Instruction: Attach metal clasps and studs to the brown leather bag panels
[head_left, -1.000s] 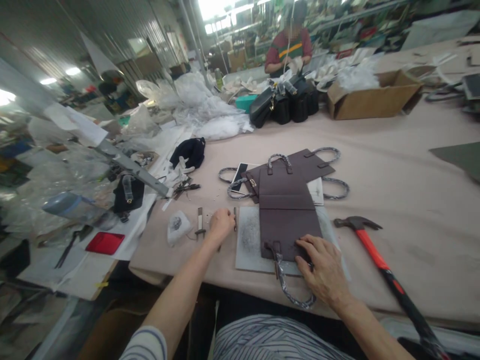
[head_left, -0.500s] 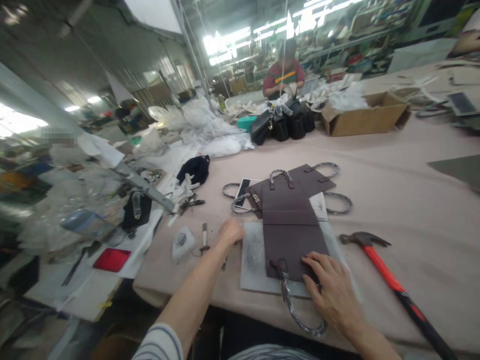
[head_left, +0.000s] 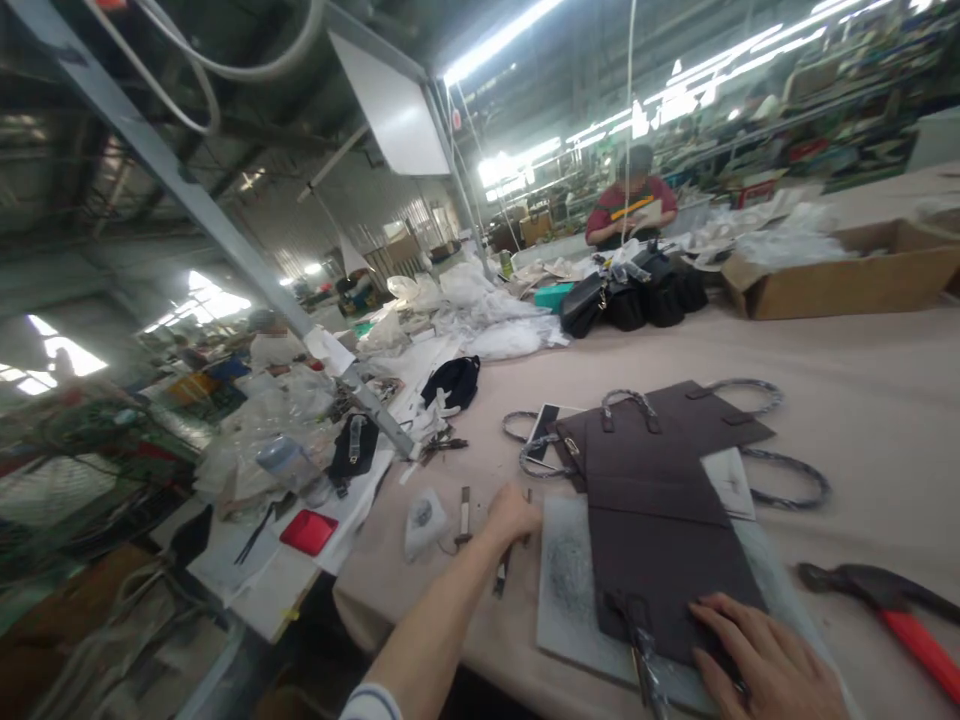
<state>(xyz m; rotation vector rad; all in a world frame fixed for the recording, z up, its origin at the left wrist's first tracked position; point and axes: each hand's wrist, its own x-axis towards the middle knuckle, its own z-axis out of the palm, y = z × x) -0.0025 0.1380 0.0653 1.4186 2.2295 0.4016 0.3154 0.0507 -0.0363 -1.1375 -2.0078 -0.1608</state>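
Note:
A dark brown leather bag panel [head_left: 660, 540] lies over a pale slab [head_left: 562, 590], its plastic-wrapped handle hanging toward the front. My right hand [head_left: 772, 655] rests on the panel's lower right part, fingers apart; a small dark thing shows partly beneath it. Left of the slab, my left hand [head_left: 514, 515] is closed low over the table, and its fingers hide whatever they hold. Close to it are a thin dark tool [head_left: 502, 575] and a punch-like metal tool [head_left: 463, 515]. More brown panels [head_left: 694, 425] with wrapped handles lie behind.
A claw hammer [head_left: 904, 625] with a red grip lies at the right. At the left are a white lump [head_left: 425, 520] and a red pouch [head_left: 308, 532]. Black bags [head_left: 630, 295] and a cardboard box [head_left: 847, 285] stand farther back. A person [head_left: 631, 205] sits beyond.
The view has swung left and up, so the table things sit lower and farther right. My left hand stays closed by the slab; my right hand stays on the panel.

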